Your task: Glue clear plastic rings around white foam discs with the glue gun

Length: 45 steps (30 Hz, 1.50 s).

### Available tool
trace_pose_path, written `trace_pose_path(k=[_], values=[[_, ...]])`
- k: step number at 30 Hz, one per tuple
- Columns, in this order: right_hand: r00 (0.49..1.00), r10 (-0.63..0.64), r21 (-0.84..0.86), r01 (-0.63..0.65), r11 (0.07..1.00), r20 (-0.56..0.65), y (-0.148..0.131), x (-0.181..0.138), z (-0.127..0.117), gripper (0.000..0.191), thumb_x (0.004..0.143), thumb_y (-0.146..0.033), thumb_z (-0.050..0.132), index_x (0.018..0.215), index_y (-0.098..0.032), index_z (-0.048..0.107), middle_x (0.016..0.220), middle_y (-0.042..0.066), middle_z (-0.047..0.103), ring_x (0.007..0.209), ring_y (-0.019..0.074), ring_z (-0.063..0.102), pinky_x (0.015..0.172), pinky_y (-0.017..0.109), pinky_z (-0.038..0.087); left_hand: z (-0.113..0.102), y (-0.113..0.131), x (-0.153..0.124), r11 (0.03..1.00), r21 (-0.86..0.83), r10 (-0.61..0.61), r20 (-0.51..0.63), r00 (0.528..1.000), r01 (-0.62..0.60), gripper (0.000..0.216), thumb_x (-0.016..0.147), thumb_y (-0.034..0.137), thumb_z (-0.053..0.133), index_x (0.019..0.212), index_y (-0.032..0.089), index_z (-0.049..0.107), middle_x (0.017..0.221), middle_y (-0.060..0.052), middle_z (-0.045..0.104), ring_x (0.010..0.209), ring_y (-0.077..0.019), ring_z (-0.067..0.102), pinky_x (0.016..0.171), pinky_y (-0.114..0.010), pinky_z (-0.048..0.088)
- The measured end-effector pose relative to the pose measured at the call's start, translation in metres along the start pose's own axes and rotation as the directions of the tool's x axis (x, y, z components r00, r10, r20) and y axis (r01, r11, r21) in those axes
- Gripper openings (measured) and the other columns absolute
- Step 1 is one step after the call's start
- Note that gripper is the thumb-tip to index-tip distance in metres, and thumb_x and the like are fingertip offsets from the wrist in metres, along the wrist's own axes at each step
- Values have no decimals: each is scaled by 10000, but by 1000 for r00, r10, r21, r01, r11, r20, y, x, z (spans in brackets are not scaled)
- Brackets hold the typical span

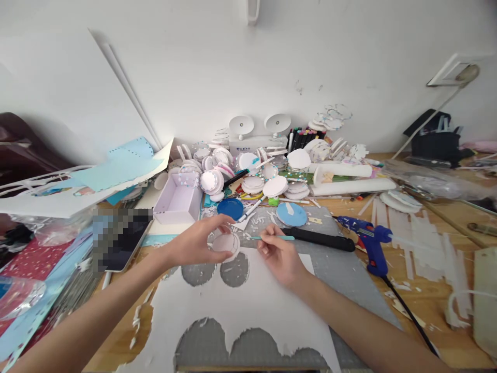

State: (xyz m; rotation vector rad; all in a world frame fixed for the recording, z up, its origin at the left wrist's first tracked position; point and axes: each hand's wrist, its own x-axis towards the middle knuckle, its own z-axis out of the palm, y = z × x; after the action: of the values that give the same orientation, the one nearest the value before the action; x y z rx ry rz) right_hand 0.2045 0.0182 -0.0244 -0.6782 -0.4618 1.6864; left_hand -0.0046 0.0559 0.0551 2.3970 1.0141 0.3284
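A person's left hand (202, 241) reaches in from the lower left, forearm slanting up and to the right across the desk (145, 326). Its fingers arch over and its thumb lies below, so the grip curves like a letter C. The right hand (281, 256) comes from the lower right, fingers curled in as if around a pen, pinching a slim teal tool (286, 238) that lies nearly level, its thin tip pointing left.

Between the left thumb and fingers is a white disc (224, 245), held by its edge and tipped so that its flat face shows. It sits at the open side of the left grip, facing the right hand; the tool's tip is near it, with a small gap between. The disc is round, plain and pale, with a second thin edge along its right side, too blurred to tell whether that is a separate ring.

Below both hands a white sheet (202, 311) covers part of a grey cutting mat (345, 295). Round openings with ragged edges pierce the sheet, one just below the disc, and large scalloped cut-outs mark its near edge. Beyond the hands lie a dark blue disc (230, 209) and a light blue disc (285, 215). To the right rests a blue glue gun (370, 241).
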Motion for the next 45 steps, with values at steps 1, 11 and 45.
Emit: trace_pose_path(k=[1,11,45], values=[[1000,1,4,-1,1000,0,0,0,0,334,621,-138,721,676,-205,399,553,-82,467,498,65,434,483,190,316,4,-1,-2,1000,12,-12,13,1000,11,518,752,346,668,1220,211,491,1048,-63,644,982,-232,617,872,-338,474],[1000,-22,-30,23,999,16,2,-1,2,340,622,-148,733,685,-210,404,578,-76,468,516,77,455,477,205,328,31,-16,-5,994,93,-52,-39,998,56,626,740,489,693,1266,228,474,1040,-90,668,987,-296,604,857,-398,437],[187,-147,-234,860,-453,971,-5,-44,36,200,786,-10,418,783,-207,449,734,64,607,613,159,438,532,291,333,46,61,-56,739,-646,-363,-137,922,194,377,928,373,425,685,149,606,661,-12,548,659,-141,508,643,-240,399]])
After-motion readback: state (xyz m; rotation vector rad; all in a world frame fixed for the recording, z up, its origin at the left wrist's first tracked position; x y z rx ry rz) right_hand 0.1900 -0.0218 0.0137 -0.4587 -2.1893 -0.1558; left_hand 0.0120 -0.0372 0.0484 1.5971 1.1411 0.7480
